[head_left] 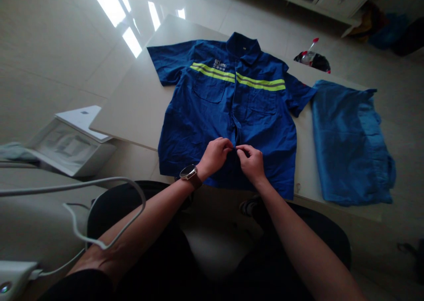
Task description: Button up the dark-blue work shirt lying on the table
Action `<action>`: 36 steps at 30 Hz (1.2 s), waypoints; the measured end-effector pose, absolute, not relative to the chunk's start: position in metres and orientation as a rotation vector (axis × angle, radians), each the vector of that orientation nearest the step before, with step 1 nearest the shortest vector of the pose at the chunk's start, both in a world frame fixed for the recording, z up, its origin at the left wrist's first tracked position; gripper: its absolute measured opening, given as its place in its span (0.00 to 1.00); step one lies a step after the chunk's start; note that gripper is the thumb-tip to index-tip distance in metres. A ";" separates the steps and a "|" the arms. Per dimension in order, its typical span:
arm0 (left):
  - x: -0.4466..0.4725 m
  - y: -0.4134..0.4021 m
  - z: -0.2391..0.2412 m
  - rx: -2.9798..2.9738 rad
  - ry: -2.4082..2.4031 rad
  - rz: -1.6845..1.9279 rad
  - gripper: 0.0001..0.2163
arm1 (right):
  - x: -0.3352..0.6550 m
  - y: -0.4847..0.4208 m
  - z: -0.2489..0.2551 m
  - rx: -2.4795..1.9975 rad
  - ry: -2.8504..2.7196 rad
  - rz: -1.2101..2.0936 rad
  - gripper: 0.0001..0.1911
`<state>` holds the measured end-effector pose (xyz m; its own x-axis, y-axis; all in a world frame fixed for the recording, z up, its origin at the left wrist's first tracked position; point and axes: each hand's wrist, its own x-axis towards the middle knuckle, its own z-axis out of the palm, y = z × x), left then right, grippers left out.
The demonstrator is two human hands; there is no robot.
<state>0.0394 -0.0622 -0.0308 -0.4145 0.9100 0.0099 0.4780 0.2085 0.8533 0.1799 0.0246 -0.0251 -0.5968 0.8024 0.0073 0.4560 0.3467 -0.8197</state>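
While the blue work shirt (212,115) lay flat and face up on the pale surface (132,107), collar away from you and hem at the near edge, both of your hands met at its front opening. Your left hand (215,154), with a watch (188,172) on its wrist, had its fingers (227,144) pressed together in a pinch on the nearer edge of the opening, low on the shirt. Your right hand (252,163) sat just beside it, its fingers (243,150) pinching the opposite edge, so the two sets of fingertips almost touched. You could not tell whether a button lay between them, because the spot was too small and dark.

Two yellow-green reflective stripes (261,84) ran across the chest, well above your hands. To your right on the same surface lay a lighter blue garment (351,146), loosely folded, just clear of the shirt's sleeve. Near the far corner sat a dark bag (318,62) with something red and white on it. On the floor to your left stood a white box (69,144), and a white cable (109,184) looped over your left forearm.
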 end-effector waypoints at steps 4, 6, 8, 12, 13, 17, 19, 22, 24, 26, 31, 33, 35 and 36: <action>0.041 -0.063 -0.030 1.348 2.027 1.104 0.07 | 0.180 0.028 -0.029 -1.122 -2.157 1.282 0.12; 0.042 -0.064 -0.030 1.380 2.041 1.103 0.07 | 0.180 0.029 -0.030 -1.117 -2.126 1.360 0.11; 0.042 -0.065 -0.030 1.389 2.047 1.107 0.07 | 0.180 0.030 -0.031 -1.114 -2.094 1.444 0.11; 0.043 -0.066 -0.033 1.306 2.018 1.170 0.07 | 0.179 0.032 -0.032 -1.112 -2.076 1.524 0.11; 0.043 -0.066 -0.034 1.264 2.001 1.188 0.07 | 0.179 0.032 -0.032 -1.106 -2.092 1.522 0.11; 0.044 -0.062 -0.035 1.052 1.884 1.224 0.07 | 0.179 0.030 -0.032 -1.039 -2.248 1.324 0.06; 0.044 -0.061 -0.036 0.963 1.803 1.234 0.04 | 0.179 0.028 -0.031 -0.986 -2.349 1.156 0.05; 0.045 -0.059 -0.041 0.810 1.727 1.292 0.05 | 0.178 0.026 -0.028 -0.950 -2.411 1.053 0.04; 0.045 -0.058 -0.045 0.706 1.724 1.325 0.05 | 0.177 0.027 -0.026 -0.968 -2.387 1.099 0.04; 0.045 -0.058 -0.047 0.628 1.724 1.350 0.05 | 0.177 0.029 -0.026 -1.003 -2.334 1.195 0.05; 0.045 -0.059 -0.045 0.576 1.724 1.361 0.04 | 0.176 0.033 -0.028 -1.088 -2.173 1.390 0.08; 0.044 -0.059 -0.041 0.607 1.773 1.310 0.05 | 0.176 0.032 -0.031 -1.098 -2.126 1.391 0.08; 0.044 -0.060 -0.038 0.654 1.822 1.255 0.07 | 0.175 0.030 -0.035 -1.114 -2.067 1.413 0.09; 0.044 -0.061 -0.037 0.694 1.843 1.232 0.07 | 0.175 0.029 -0.038 -1.129 -2.037 1.438 0.09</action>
<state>0.0436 -0.0605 -0.0368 -0.5327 0.7862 -0.3131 0.0112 0.3765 0.9264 0.1746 0.0289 -0.0375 -0.5928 0.7959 -0.1231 0.3824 0.1436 -0.9128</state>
